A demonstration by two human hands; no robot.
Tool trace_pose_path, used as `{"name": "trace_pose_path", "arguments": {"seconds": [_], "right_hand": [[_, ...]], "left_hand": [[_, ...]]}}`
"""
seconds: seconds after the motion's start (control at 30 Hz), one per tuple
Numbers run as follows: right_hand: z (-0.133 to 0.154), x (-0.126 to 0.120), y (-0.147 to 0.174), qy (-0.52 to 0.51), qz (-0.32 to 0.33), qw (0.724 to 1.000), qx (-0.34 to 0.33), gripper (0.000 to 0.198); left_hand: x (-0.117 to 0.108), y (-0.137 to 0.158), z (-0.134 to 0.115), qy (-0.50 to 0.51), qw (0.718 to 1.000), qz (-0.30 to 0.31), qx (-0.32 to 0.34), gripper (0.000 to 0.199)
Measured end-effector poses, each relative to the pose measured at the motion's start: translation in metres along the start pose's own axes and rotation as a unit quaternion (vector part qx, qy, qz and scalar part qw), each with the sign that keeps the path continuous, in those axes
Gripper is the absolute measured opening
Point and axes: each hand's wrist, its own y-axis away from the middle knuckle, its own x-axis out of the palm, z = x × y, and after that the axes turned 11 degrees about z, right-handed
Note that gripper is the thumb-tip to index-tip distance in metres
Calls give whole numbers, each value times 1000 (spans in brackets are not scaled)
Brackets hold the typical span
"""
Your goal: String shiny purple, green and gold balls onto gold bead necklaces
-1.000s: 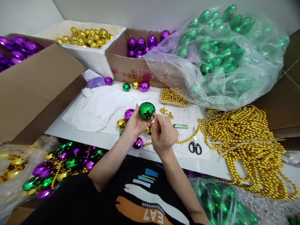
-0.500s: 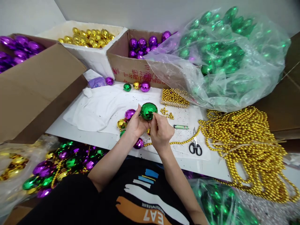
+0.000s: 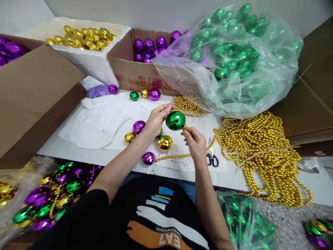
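A shiny green faceted ball (image 3: 175,120) hangs level between my two hands, above the white cloth. My left hand (image 3: 157,119) is closed in a pinch at the ball's upper left end. At its lower right end my right hand (image 3: 194,140) pinches something small; a speck of gold shows there, but the fingers hide the rest. Below lie a gold faceted ball (image 3: 165,142), a purple ball (image 3: 139,127), another gold ball (image 3: 129,138) and a partly covered green ball. A purple ball (image 3: 148,158) nearer me joins a gold bead strand (image 3: 174,157).
Black-handled scissors (image 3: 212,159) lie right of my right hand, beside a heap of gold bead strands (image 3: 257,152). Behind stand a tray of loose gold beads (image 3: 188,105), a carton of purple balls (image 3: 145,78), a foam box (image 3: 96,59) and a bag of green balls (image 3: 234,86).
The green ball has moved slightly right. My left hand has gone from cupping beneath it to pinching its upper end; my right hand has shifted right to its lower end. The camera view has shifted.
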Motion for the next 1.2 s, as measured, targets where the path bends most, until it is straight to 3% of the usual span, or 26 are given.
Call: {"name": "trace_pose_path", "arguments": {"seconds": [0.17, 0.4, 0.57, 0.67, 0.8, 0.93, 1.07, 1.13, 1.2], "right_hand": [[-7, -18, 7, 149, -90, 982, -75, 38], [-2, -18, -2, 172, -61, 973, -138, 48], [-4, -13, -3, 178, -15, 975, -130, 29], [-7, -8, -1, 131, 8, 986, -107, 19], [-6, -6, 3, -55, -18, 998, -31, 20], [0, -11, 3, -181, -62, 981, 39, 29], [2, -16, 0, -219, -134, 966, 6, 29], [0, -17, -1, -216, -175, 961, -8, 26], [-5, -19, 0, -209, -209, 955, -15, 23]], "left_hand": [[26, -2, 19, -27, 998, 62, 17, 11], [38, 10, 26, -87, 989, 115, 32, 14], [42, 18, 25, -143, 976, 152, 57, 16], [46, 21, 26, -142, 973, 168, 71, 16], [49, 17, 26, -83, 983, 156, 53, 18], [40, 6, 19, -43, 991, 126, 5, 18], [12, -15, 17, -65, 983, 159, -68, 14], [-6, -30, 23, -141, 964, 199, -104, 13], [-22, -45, 35, -287, 922, 235, -109, 9]]}}
